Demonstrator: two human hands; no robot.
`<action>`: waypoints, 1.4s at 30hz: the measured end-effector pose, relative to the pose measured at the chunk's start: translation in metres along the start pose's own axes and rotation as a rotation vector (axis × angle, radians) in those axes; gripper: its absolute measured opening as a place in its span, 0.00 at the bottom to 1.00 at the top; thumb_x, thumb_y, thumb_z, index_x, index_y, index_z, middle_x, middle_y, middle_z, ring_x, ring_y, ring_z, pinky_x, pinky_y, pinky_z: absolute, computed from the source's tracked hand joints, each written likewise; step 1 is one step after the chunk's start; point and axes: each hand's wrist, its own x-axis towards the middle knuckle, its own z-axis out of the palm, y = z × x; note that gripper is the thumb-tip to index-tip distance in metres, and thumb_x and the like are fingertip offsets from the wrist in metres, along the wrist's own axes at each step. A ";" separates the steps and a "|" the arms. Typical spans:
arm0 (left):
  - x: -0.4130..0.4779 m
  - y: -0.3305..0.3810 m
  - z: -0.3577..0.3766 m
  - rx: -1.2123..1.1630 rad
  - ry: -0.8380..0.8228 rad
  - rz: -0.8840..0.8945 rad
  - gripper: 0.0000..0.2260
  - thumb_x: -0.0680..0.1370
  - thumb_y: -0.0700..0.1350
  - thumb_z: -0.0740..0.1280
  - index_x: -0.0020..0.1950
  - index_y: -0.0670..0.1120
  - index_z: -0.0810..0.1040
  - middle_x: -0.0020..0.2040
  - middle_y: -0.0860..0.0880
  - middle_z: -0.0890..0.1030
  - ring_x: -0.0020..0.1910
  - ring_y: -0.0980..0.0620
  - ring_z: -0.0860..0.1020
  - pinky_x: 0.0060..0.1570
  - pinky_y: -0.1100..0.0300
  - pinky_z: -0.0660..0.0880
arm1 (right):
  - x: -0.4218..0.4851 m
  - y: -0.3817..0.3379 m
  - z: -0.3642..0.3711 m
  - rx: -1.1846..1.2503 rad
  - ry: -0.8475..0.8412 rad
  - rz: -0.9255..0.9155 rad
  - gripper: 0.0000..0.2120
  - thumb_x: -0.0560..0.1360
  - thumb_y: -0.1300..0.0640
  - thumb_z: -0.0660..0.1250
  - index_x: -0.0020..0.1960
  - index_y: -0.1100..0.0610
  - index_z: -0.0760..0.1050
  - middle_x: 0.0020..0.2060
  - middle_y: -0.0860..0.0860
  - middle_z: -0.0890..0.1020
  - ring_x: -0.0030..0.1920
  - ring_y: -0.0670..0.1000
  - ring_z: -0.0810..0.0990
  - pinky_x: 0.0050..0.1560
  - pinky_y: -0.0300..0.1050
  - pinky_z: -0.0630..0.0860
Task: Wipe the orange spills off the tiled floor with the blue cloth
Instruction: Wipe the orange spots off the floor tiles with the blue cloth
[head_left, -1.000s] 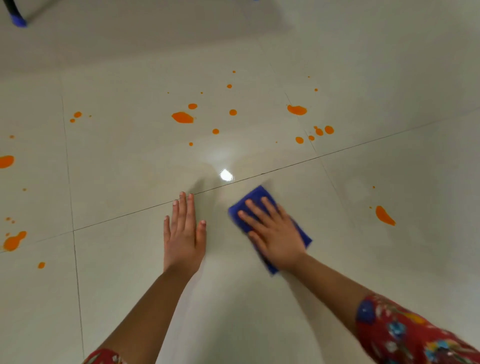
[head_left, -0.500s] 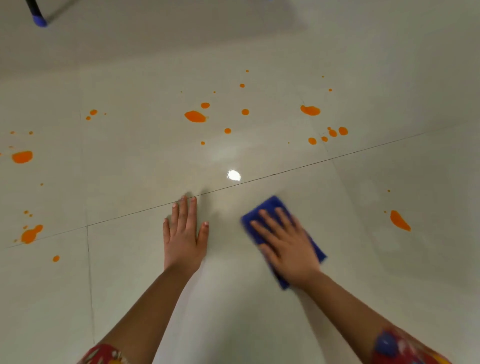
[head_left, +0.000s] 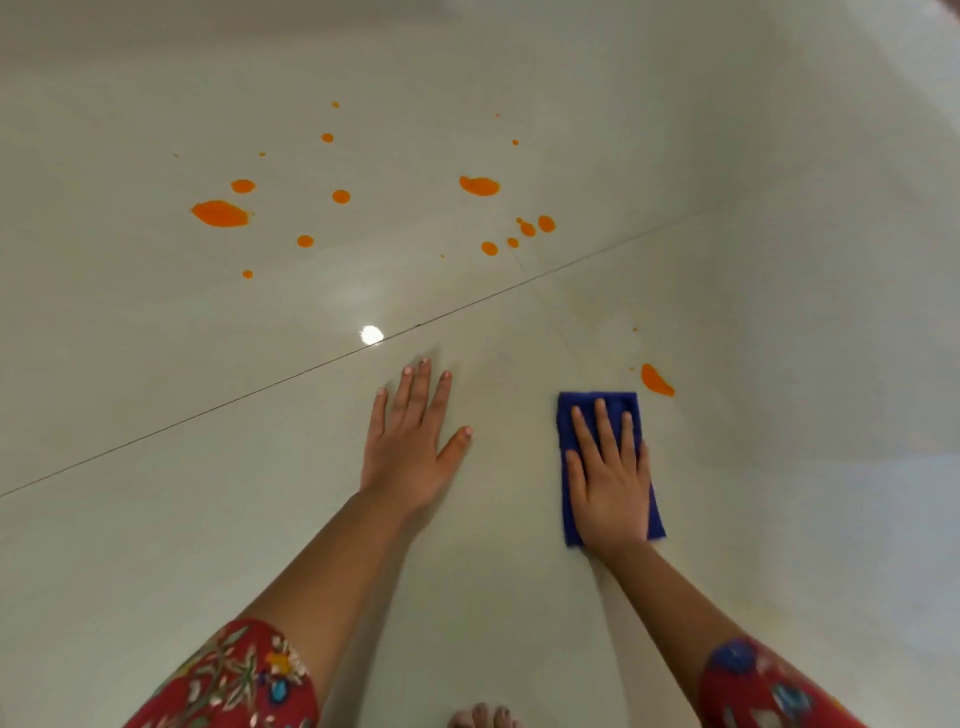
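Observation:
My right hand (head_left: 609, 467) lies flat with straight fingers on the folded blue cloth (head_left: 587, 405), pressing it to the pale tiled floor (head_left: 156, 519). Just beyond the cloth's far right corner sits an orange spill (head_left: 655, 380), apart from the cloth by a small gap. My left hand (head_left: 413, 441) rests flat on the bare tile to the left, fingers spread. Farther off lie a large orange blot (head_left: 221, 213), another blot (head_left: 479, 185) and several small drops (head_left: 535, 226).
Dark grout lines (head_left: 260, 387) cross the floor diagonally just beyond my hands. A bright light reflection (head_left: 372, 335) shines on the tile. My toes (head_left: 483, 717) show at the bottom edge.
My right hand has slid the cloth to the right, close to the lone orange spill, and the cloth now lies straight. The view has shifted right, dropping the left-hand spills out of frame.

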 end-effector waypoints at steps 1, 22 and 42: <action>0.000 0.001 0.004 0.046 0.018 -0.008 0.33 0.76 0.65 0.40 0.77 0.55 0.35 0.77 0.53 0.32 0.74 0.56 0.30 0.70 0.57 0.26 | 0.014 -0.011 0.000 0.004 0.010 0.049 0.26 0.81 0.44 0.46 0.78 0.45 0.53 0.78 0.47 0.54 0.78 0.56 0.50 0.74 0.61 0.56; 0.000 -0.002 0.001 0.065 -0.011 0.059 0.34 0.75 0.67 0.40 0.77 0.55 0.35 0.77 0.53 0.32 0.75 0.55 0.32 0.69 0.59 0.27 | 0.105 -0.051 -0.015 0.096 -0.083 -0.034 0.26 0.82 0.43 0.44 0.79 0.42 0.47 0.79 0.46 0.49 0.79 0.55 0.46 0.77 0.56 0.45; -0.002 -0.001 0.005 0.070 0.027 0.027 0.34 0.76 0.66 0.42 0.78 0.54 0.39 0.77 0.53 0.34 0.73 0.58 0.29 0.71 0.57 0.30 | 0.025 0.038 -0.011 0.059 0.002 0.109 0.26 0.80 0.45 0.49 0.77 0.48 0.60 0.77 0.51 0.59 0.77 0.59 0.56 0.72 0.62 0.59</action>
